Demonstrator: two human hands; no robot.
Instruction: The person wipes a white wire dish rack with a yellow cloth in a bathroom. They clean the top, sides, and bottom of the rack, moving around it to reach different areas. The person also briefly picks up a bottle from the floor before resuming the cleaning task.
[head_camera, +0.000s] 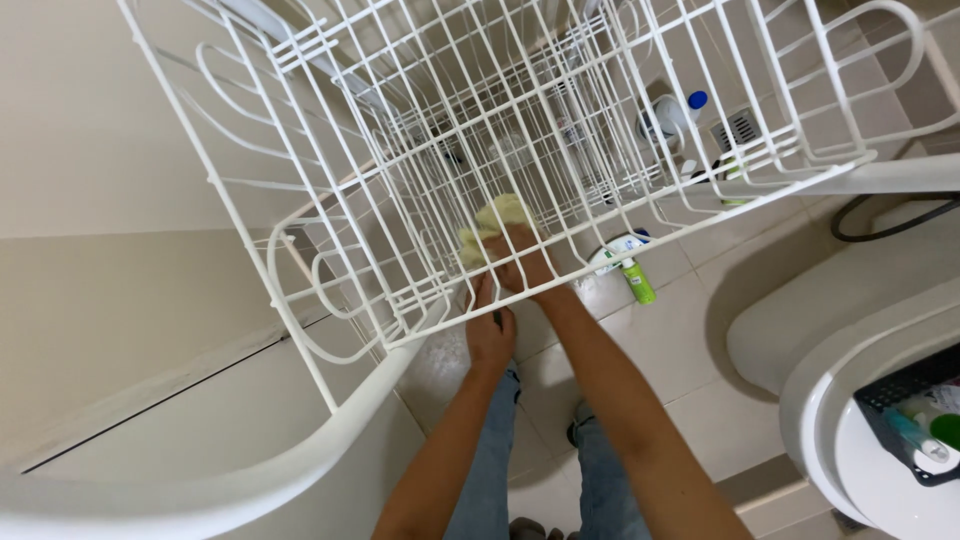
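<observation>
Right hand (520, 262) is pinching a yellow cloth (492, 222) against the white wire rack (400, 170), held above the floor tiles (690, 340). Left hand (489, 335) is gripping the rack's front edge wire. Rack is looking light, stiff, open; best grabbed by its rim. Cloth is looking soft.

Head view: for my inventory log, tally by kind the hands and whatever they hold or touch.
Hands: 2 (left hand, right hand)
Yellow cloth, in the right grip: 1
White wire rack, held by the left: 1
Total: 4
</observation>
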